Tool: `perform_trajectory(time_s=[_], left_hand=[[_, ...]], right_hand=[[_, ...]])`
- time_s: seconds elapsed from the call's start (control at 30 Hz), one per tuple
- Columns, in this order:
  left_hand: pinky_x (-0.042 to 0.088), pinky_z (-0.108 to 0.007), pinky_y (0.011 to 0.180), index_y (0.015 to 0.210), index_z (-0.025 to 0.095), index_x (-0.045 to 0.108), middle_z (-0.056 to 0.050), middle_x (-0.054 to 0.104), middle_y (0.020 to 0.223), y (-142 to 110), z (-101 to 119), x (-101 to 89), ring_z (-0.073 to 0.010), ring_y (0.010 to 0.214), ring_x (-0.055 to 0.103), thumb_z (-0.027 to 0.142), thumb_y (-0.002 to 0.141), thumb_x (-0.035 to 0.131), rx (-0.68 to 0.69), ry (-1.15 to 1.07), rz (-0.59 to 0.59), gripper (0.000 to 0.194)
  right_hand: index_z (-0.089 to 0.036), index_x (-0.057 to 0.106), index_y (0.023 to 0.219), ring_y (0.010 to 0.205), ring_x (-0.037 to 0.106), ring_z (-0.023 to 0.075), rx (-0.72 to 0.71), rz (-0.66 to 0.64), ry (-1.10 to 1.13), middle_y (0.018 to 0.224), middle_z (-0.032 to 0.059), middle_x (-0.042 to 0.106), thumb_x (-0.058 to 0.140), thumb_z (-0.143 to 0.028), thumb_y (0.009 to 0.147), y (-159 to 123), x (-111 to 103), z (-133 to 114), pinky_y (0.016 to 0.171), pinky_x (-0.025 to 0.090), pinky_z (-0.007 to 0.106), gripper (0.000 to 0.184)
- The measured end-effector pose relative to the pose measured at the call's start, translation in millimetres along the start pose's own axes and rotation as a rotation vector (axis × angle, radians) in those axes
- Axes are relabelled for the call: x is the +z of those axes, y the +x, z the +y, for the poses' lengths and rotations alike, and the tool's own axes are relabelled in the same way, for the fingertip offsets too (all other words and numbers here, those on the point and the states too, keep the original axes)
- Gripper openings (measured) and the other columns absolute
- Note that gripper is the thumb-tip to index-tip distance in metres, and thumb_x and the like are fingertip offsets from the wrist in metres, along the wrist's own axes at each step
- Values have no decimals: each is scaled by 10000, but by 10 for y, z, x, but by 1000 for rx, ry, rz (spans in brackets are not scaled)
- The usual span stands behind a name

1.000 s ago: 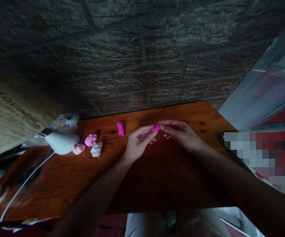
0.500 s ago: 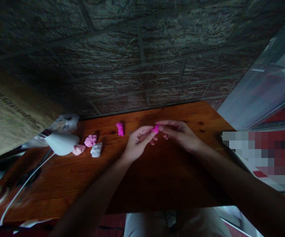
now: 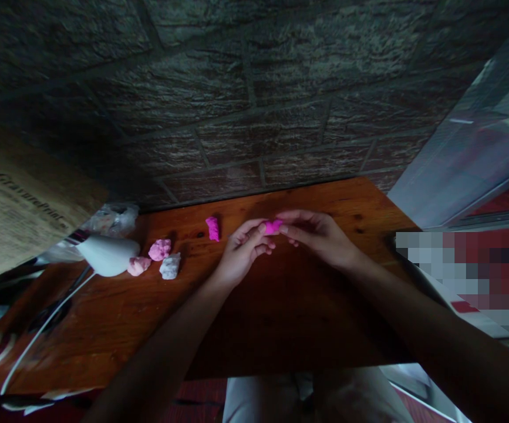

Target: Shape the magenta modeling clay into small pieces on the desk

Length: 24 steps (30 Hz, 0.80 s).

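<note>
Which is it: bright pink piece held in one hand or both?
Both: the left hand pinches one end of the bright pink piece, the right hand the other.

Hands partly hide the magenta lump; the smaller print is blurred.

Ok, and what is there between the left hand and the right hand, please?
In the head view, a bright pink lump is between them: the left hand holds one end, the right hand the other.
</note>
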<state>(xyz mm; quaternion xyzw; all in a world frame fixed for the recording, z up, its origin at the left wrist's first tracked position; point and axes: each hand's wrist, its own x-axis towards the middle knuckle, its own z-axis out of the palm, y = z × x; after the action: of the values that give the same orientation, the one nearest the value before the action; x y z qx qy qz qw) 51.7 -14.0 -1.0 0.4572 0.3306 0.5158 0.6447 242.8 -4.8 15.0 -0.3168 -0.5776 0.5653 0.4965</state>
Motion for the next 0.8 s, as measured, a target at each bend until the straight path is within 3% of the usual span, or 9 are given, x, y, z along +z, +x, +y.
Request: perform_trajectory(time_s=[0.53,0.8], left_hand=[[532,-216,617,1029,221,807,-15,777,833,7,-29,-36,-74,612,640,441,725,900,91,39,62,386],[551,-231,621,1029,214,811,-8,752,749,11,-41,-73,-93,616,648,450,776,859,147,146,68,349]], right_hand=[[-241,824,1024,685,647,124,-73,29,-107,964,37,813,838,-424,807,-18,3,12,629,541,270,284],[-272,834,1016,697,675,126,-29,-2,-83,993,28,825,841,-408,802,-16,5,63,660,573,283,254]])
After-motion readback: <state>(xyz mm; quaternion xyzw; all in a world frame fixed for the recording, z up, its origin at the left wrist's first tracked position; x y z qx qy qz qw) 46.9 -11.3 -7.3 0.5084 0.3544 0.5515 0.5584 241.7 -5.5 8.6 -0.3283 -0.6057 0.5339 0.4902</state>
